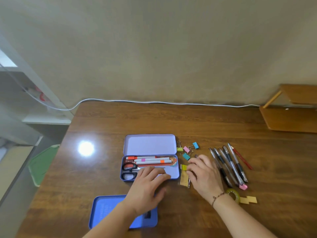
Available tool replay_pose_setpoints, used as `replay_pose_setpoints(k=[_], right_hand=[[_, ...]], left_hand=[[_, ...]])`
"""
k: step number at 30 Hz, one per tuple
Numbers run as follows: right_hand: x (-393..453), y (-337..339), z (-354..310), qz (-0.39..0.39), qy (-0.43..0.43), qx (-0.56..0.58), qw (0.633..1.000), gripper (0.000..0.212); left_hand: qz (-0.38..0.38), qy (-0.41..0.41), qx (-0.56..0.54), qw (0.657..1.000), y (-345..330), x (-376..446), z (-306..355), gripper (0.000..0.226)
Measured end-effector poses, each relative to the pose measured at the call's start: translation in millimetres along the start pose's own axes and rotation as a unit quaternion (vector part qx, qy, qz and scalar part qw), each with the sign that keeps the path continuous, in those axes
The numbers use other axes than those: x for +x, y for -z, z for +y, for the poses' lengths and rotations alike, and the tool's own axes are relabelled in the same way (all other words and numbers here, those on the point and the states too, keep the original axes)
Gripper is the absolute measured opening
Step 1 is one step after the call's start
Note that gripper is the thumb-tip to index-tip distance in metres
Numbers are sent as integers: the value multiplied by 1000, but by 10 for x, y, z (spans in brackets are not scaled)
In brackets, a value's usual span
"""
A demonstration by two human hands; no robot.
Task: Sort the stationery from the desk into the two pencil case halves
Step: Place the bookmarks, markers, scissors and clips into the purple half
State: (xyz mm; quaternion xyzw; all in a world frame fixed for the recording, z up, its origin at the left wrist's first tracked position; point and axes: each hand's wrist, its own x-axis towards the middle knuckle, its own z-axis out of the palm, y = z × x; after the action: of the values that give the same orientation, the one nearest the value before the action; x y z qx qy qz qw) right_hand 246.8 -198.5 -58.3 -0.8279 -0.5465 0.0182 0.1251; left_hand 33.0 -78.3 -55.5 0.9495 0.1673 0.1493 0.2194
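Soft, dim light; a white glare spot on the bench (171, 121) at nine o'clock; edges curve, slightly blurred.

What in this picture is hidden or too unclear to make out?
Head view, the only one:
- Scissors: blade tips hidden under the left hand.
- Blue tray: near right part covered by the left forearm; its print is too blurred to read.
- Sticky-note pack: right hand hides whether the fingers actually grip it.
- Tape roll: partly behind the right wrist.
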Motion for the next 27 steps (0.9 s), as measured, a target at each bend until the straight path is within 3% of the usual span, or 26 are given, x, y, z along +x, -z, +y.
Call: replay_pose_setpoints(k=[4, 9, 12, 15, 17, 18, 20, 22, 25, 27], right_hand=[[-383, -65, -22, -11, 96, -43, 994, 22], [-670, -57, -157, -47, 106, -72, 991, 56], [-782, -48, -189, -50, 123, -76, 988, 45], [-769, -31, -182, 4, 141, 10, 990, 31], [-667, 35, -172, -5, 74, 103, 992, 33], [-603, 98, -186, -17, -15, 158, 987, 33], [-493, 168, -261, -31, -210, 289, 934, 31], [-364, 187, -398, -30, -325, 399, 857, 28], [-160, 185, -619, -8, -369, 511, 776, 18], [-45, 150, -744, -15, -369, 557, 744, 16]], left_hand=[[1, -3, -11, 1000, -56, 87, 55, 28], [-19, -26, -35, 999, -130, 140, 79, 19], [-31, -35, -48, 998, -143, 162, 89, 19], [-48, -49, -30, 997, -157, 168, 84, 24], [-64, -57, -14, 996, -176, 154, 95, 30], [-75, -61, -12, 995, -187, 147, 106, 35], [-92, -59, -21, 994, -201, 137, 140, 45], [-71, -37, -47, 996, -201, 138, 151, 48], [27, 26, -101, 994, -163, 143, 63, 37], [65, 66, -121, 988, -110, 117, -63, 30]])
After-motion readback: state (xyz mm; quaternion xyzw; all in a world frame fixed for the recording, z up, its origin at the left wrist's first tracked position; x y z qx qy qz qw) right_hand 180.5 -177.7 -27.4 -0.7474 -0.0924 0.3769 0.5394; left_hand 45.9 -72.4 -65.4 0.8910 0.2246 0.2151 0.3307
